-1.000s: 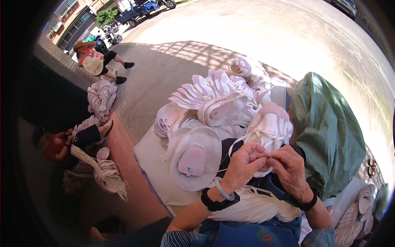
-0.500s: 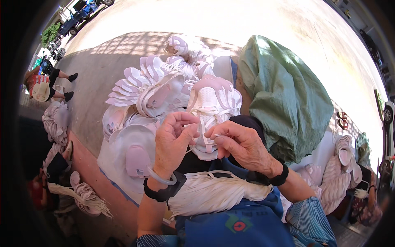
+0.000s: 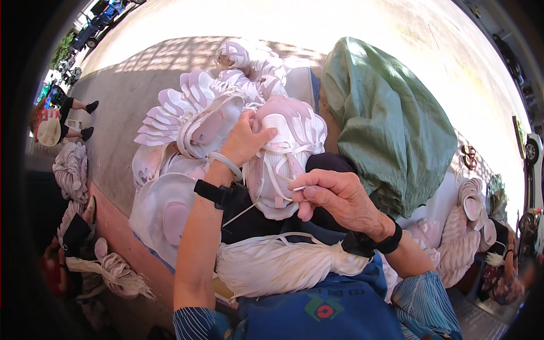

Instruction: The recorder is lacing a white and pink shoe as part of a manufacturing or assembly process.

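Observation:
A white and pale pink shoe upper (image 3: pixel 283 127) lies over my lap, its white lace (image 3: pixel 279 168) threaded across the front. My left hand (image 3: pixel 247 137) grips the upper's left edge, thumb on top, most of its fingers hidden behind it. Close to the upper's lower end, my right hand (image 3: pixel 340 195) pinches the white lace's tip between thumb and fingers. A thin loose lace end hangs down to the left. Across my lap, below the upper, lies a thick bundle of white laces (image 3: pixel 277 265).
Stacked pink and white shoe uppers (image 3: pixel 175 116) lie to the left and ahead. A large green cloth-like cover (image 3: pixel 391 130) bulges on the right. More uppers (image 3: pixel 456 249) are piled at the far right. Another person (image 3: pixel 54 122) sits at the far left; vehicles (image 3: pixel 105 22) stand beyond.
My left hand has moved up and away from the lace to take hold of the upper's edge. My right hand has stayed near the same place, still pinching the lace tip.

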`<action>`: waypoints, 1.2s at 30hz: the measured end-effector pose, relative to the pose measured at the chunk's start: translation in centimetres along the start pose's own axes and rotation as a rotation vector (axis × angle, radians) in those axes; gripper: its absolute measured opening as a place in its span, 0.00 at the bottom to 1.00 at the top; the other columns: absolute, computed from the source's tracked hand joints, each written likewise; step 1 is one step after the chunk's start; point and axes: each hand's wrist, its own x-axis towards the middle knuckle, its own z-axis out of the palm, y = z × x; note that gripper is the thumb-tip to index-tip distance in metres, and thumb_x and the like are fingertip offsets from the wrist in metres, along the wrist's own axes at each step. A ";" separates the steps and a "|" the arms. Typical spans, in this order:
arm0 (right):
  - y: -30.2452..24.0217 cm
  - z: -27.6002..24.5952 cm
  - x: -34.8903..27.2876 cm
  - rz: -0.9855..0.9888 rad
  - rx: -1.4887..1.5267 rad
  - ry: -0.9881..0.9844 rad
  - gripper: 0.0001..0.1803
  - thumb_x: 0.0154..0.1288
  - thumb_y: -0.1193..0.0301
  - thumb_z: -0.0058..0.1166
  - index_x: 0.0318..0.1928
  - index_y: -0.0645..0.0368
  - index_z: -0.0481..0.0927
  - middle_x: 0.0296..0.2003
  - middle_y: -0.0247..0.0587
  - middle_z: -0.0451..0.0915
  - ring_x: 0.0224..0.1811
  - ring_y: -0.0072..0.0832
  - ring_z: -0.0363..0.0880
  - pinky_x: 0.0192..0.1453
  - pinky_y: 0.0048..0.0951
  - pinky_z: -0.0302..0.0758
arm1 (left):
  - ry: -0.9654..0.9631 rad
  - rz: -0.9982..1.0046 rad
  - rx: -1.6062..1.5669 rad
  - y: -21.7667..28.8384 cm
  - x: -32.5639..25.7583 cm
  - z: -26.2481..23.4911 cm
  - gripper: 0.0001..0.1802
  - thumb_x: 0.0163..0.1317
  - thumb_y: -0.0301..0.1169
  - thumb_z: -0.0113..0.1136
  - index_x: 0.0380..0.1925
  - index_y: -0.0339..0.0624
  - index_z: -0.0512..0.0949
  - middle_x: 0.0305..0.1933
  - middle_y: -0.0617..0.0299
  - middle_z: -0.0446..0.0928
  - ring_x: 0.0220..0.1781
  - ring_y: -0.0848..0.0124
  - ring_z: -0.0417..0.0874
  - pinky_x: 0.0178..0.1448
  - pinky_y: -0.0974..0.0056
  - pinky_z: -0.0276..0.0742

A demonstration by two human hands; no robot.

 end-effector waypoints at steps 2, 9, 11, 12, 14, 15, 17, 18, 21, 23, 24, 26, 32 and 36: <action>-0.2 -0.4 -0.1 0.039 -0.077 -0.056 0.12 0.74 0.73 0.45 0.51 0.64 0.77 0.33 0.34 0.79 0.30 0.16 0.78 0.36 0.19 0.78 | -0.023 -0.023 0.022 1.0 0.3 0.0 0.41 0.55 0.43 0.69 0.59 0.23 0.64 0.53 0.44 0.76 0.51 0.64 0.80 0.51 0.64 0.78; -1.5 0.4 -1.2 -0.235 -0.750 -0.100 0.09 0.70 0.76 0.47 0.47 0.62 0.78 0.32 0.47 0.80 0.31 0.39 0.81 0.36 0.30 0.77 | -0.044 -0.052 0.066 2.5 0.2 0.3 0.40 0.51 0.40 0.73 0.57 0.24 0.66 0.47 0.46 0.78 0.46 0.66 0.82 0.46 0.65 0.80; -2.9 1.3 -2.3 -0.250 -0.787 -0.099 0.09 0.66 0.79 0.49 0.46 0.64 0.76 0.33 0.52 0.79 0.36 0.50 0.79 0.40 0.36 0.77 | -0.054 -0.085 -0.003 1.6 0.4 0.1 0.39 0.51 0.39 0.73 0.55 0.25 0.67 0.46 0.48 0.78 0.44 0.67 0.82 0.44 0.66 0.80; -3.5 1.7 -2.8 -0.264 -0.802 -0.088 0.09 0.65 0.80 0.49 0.45 0.64 0.77 0.31 0.50 0.77 0.31 0.46 0.78 0.36 0.34 0.75 | -0.073 -0.120 -0.077 1.2 0.6 0.0 0.37 0.50 0.39 0.74 0.53 0.26 0.69 0.44 0.50 0.78 0.42 0.69 0.82 0.42 0.66 0.80; -4.1 2.4 -3.9 -0.382 -0.824 -0.055 0.09 0.61 0.82 0.51 0.43 0.63 0.77 0.26 0.46 0.76 0.24 0.42 0.76 0.30 0.32 0.73 | -0.072 -0.113 -0.006 1.1 0.9 0.0 0.36 0.50 0.39 0.74 0.52 0.27 0.70 0.42 0.52 0.78 0.40 0.69 0.81 0.40 0.68 0.79; -5.1 2.5 -4.3 -0.385 -0.830 -0.048 0.09 0.61 0.82 0.51 0.43 0.63 0.77 0.26 0.46 0.76 0.24 0.42 0.76 0.30 0.32 0.73 | -0.066 -0.117 0.065 0.9 1.1 -0.1 0.35 0.49 0.38 0.75 0.50 0.28 0.70 0.41 0.54 0.78 0.38 0.70 0.81 0.38 0.69 0.78; -7.6 2.7 -5.6 -0.256 -0.746 -0.131 0.08 0.60 0.81 0.53 0.40 0.61 0.79 0.25 0.44 0.76 0.22 0.42 0.75 0.28 0.31 0.72 | -0.087 -0.141 0.041 0.4 0.8 -0.5 0.35 0.48 0.39 0.75 0.50 0.28 0.71 0.40 0.55 0.78 0.37 0.71 0.80 0.37 0.70 0.78; -7.8 2.2 -6.5 -0.330 -0.734 -0.078 0.07 0.58 0.78 0.56 0.38 0.60 0.81 0.23 0.41 0.78 0.21 0.37 0.76 0.27 0.30 0.71 | -0.102 -0.165 0.021 0.2 0.7 -0.5 0.35 0.48 0.39 0.75 0.49 0.28 0.71 0.39 0.55 0.78 0.36 0.72 0.79 0.37 0.70 0.78; -11.6 1.3 -11.6 -0.515 -0.630 0.220 0.03 0.59 0.74 0.58 0.29 0.59 0.82 0.15 0.40 0.75 0.16 0.33 0.74 0.21 0.32 0.71 | -0.099 -0.099 -0.050 1.9 0.7 -0.1 0.33 0.47 0.39 0.76 0.47 0.29 0.72 0.38 0.56 0.78 0.37 0.72 0.79 0.39 0.69 0.78; -13.2 -3.7 -16.1 -0.651 -0.198 -0.174 0.07 0.66 0.74 0.54 0.33 0.67 0.78 0.23 0.41 0.79 0.12 0.27 0.70 0.17 0.30 0.67 | -0.082 -0.108 -0.007 2.0 0.7 -0.2 0.33 0.46 0.40 0.76 0.46 0.29 0.73 0.38 0.56 0.78 0.37 0.72 0.79 0.40 0.68 0.78; -14.1 -4.5 -19.3 -0.775 -0.091 -0.016 0.07 0.67 0.74 0.53 0.35 0.68 0.77 0.25 0.41 0.79 0.14 0.25 0.70 0.18 0.30 0.67 | -0.070 -0.119 0.041 1.8 0.6 -0.2 0.33 0.46 0.40 0.77 0.45 0.29 0.73 0.39 0.55 0.78 0.37 0.71 0.79 0.41 0.68 0.78; -14.9 -6.6 -26.5 -0.863 0.018 0.133 0.07 0.67 0.75 0.52 0.36 0.69 0.76 0.28 0.42 0.78 0.17 0.23 0.71 0.19 0.29 0.67 | -0.043 -0.119 0.086 1.3 0.2 -0.6 0.33 0.46 0.40 0.77 0.45 0.29 0.74 0.39 0.55 0.78 0.38 0.71 0.79 0.41 0.67 0.78; -13.1 -7.8 -22.7 -0.824 -0.129 0.448 0.10 0.71 0.77 0.43 0.44 0.72 0.75 0.30 0.40 0.75 0.25 0.21 0.72 0.33 0.25 0.74 | 0.076 -0.069 0.128 1.5 -0.6 0.0 0.34 0.49 0.41 0.72 0.49 0.26 0.73 0.43 0.52 0.78 0.41 0.69 0.80 0.45 0.67 0.78; -11.1 -7.1 -18.3 -0.877 -0.787 1.189 0.14 0.72 0.75 0.40 0.52 0.72 0.71 0.25 0.33 0.69 0.28 0.19 0.68 0.35 0.24 0.70 | 0.267 0.111 0.201 3.2 -3.9 0.1 0.24 0.55 0.39 0.63 0.46 0.31 0.76 0.45 0.45 0.79 0.47 0.55 0.81 0.54 0.60 0.75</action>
